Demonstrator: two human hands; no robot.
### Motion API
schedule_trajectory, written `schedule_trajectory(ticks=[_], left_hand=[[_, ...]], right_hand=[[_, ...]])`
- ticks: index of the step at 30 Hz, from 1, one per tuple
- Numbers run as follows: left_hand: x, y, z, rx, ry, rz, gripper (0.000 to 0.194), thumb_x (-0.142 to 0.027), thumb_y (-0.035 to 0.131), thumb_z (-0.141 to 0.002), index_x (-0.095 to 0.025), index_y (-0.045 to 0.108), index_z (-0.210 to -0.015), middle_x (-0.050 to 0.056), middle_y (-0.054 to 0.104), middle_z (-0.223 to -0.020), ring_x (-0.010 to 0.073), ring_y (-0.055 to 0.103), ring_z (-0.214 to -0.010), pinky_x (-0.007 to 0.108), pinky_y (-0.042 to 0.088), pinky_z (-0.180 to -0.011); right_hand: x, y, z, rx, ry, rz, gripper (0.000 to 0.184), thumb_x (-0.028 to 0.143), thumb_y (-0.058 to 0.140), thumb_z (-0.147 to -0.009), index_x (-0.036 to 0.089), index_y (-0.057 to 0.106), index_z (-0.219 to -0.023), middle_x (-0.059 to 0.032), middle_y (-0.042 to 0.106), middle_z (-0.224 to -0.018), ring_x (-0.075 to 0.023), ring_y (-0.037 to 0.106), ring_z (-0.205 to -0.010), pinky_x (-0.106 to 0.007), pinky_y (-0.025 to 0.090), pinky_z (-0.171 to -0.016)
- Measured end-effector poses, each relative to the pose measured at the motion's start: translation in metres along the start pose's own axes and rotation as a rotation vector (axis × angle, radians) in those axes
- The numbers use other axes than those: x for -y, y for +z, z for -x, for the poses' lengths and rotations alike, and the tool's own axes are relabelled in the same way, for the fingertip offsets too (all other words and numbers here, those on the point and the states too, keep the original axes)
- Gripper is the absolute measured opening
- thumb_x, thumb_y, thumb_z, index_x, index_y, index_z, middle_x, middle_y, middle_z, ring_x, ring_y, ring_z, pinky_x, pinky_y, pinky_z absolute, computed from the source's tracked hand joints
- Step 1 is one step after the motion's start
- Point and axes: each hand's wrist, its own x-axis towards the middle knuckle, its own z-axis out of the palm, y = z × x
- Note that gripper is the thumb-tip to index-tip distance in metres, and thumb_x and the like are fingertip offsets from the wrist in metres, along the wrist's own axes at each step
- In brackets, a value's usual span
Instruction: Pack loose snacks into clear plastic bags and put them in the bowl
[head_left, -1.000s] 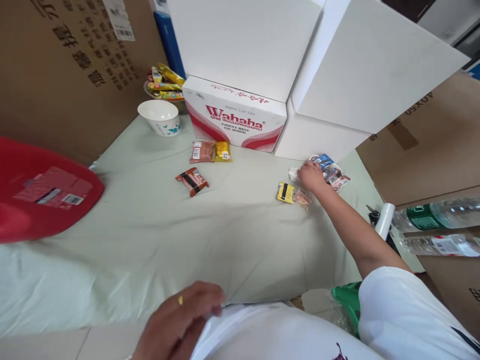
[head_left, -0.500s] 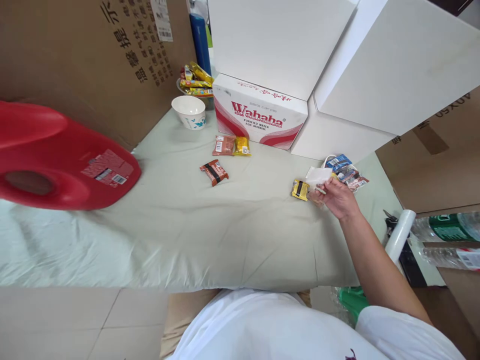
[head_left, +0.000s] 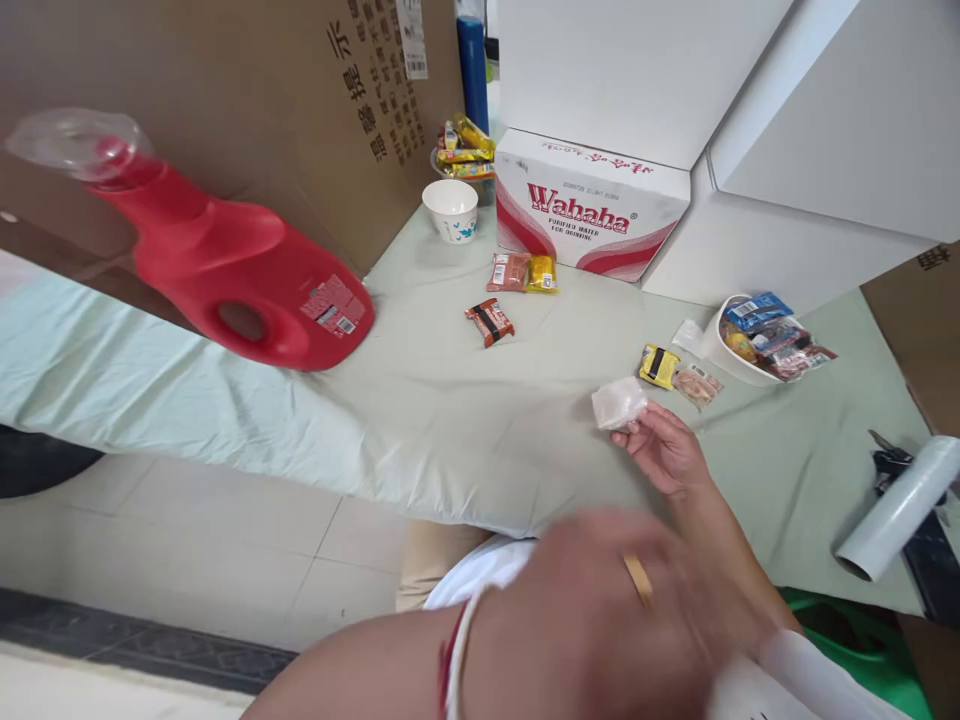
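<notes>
My right hand (head_left: 664,452) pinches a small white packet (head_left: 618,403) just above the pale green table cover (head_left: 420,420), in front of me at centre right. My left hand (head_left: 600,610) is raised close to the camera at the bottom, badly blurred, with a ring and a bracelet showing; its fingers cannot be made out. Just beyond the packet lie a yellow snack packet (head_left: 658,366) and a pinkish clear packet (head_left: 697,385). A white bowl of snack packets (head_left: 757,340) stands to the right of them.
A red detergent jug (head_left: 225,270) lies on its side at the left. A brown snack bar (head_left: 489,322), two more packets (head_left: 523,273), a white cup (head_left: 451,209), a Wahaha box (head_left: 589,215), white boxes and cardboard cartons stand behind. A cling-film roll (head_left: 896,510) lies at the right.
My right hand has drawn back toward me from the bowl with the white packet in it. My left hand has risen into view near the camera. The view has swung left.
</notes>
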Motion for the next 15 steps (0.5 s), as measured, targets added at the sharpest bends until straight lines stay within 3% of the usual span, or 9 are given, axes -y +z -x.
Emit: schedule_trajectory(ticks=[2, 4, 5, 7, 9, 12, 15], left_hand=[[0.039, 0.01, -0.013, -0.147, -0.139, -0.061, 0.034, -0.045, 0.045, -0.1, -0.031, 0.069, -0.118, 0.011, 0.069, -0.109, 0.0251, 0.066, -0.102, 0.043, 0.058, -0.088], [0.079, 0.021, -0.019, -0.398, -0.357, -0.162, 0.038, -0.048, 0.068, -0.087, -0.024, 0.067, -0.116, 0.012, 0.067, -0.112, 0.0271, 0.062, -0.104, 0.046, 0.053, -0.094], [0.097, 0.026, -0.02, -0.415, -0.391, -0.153, 0.043, -0.048, 0.075, -0.08, -0.022, 0.067, -0.114, 0.012, 0.066, -0.113, 0.0285, 0.061, -0.106, 0.047, 0.051, -0.096], [0.124, 0.033, -0.016, -0.378, -0.423, -0.035, 0.025, -0.042, 0.071, -0.083, -0.022, 0.068, -0.098, 0.007, 0.068, -0.1, 0.0254, 0.061, -0.101, 0.042, 0.048, -0.097], [0.137, 0.035, -0.009, -0.4, -0.471, 0.168, 0.019, -0.041, 0.064, -0.088, -0.022, 0.065, -0.086, 0.003, 0.066, -0.087, 0.0204, 0.061, -0.09, 0.035, 0.048, -0.091], [0.138, 0.031, -0.002, -0.513, -0.566, 0.499, 0.027, -0.047, 0.067, -0.085, -0.021, 0.058, -0.081, -0.001, 0.059, -0.081, 0.0152, 0.056, -0.081, 0.029, 0.05, -0.082], [0.132, 0.026, 0.001, -0.548, -0.612, 0.742, 0.035, -0.051, 0.072, -0.081, -0.021, 0.054, -0.081, -0.002, 0.054, -0.084, 0.0135, 0.053, -0.082, 0.03, 0.055, -0.081]], right_hand=[[-0.002, 0.008, 0.005, 0.037, 0.037, 0.054, 0.021, 0.035, 0.085, -0.073, 0.02, 0.07, -0.078, 0.0022, 0.052, -0.065, -0.0122, 0.05, -0.063, -0.027, 0.051, -0.065], [-0.003, 0.014, 0.009, 0.072, 0.056, 0.121, 0.024, 0.038, 0.085, -0.073, 0.019, 0.07, -0.076, 0.0021, 0.051, -0.065, -0.0116, 0.048, -0.062, -0.026, 0.05, -0.065], [-0.004, 0.016, 0.01, 0.088, 0.066, 0.15, 0.025, 0.039, 0.084, -0.074, 0.019, 0.069, -0.076, 0.0021, 0.051, -0.065, -0.0114, 0.047, -0.061, -0.026, 0.05, -0.065], [-0.004, 0.015, 0.012, 0.107, 0.081, 0.182, 0.027, 0.04, 0.084, -0.075, 0.019, 0.068, -0.075, 0.0026, 0.049, -0.064, -0.0113, 0.047, -0.061, -0.027, 0.051, -0.066], [-0.005, 0.011, 0.011, 0.11, 0.088, 0.172, 0.027, 0.041, 0.083, -0.075, 0.019, 0.067, -0.075, 0.0032, 0.048, -0.063, -0.0118, 0.048, -0.061, -0.027, 0.052, -0.067], [-0.009, 0.004, 0.009, 0.066, 0.078, 0.13, 0.028, 0.042, 0.083, -0.075, 0.021, 0.064, -0.074, 0.0033, 0.05, -0.064, -0.0121, 0.051, -0.062, -0.027, 0.053, -0.065], [-0.015, 0.002, 0.009, 0.022, 0.07, 0.09, 0.031, 0.048, 0.083, -0.076, 0.022, 0.066, -0.079, -0.0007, 0.065, -0.08, -0.0157, 0.062, -0.074, -0.03, 0.057, -0.069]])
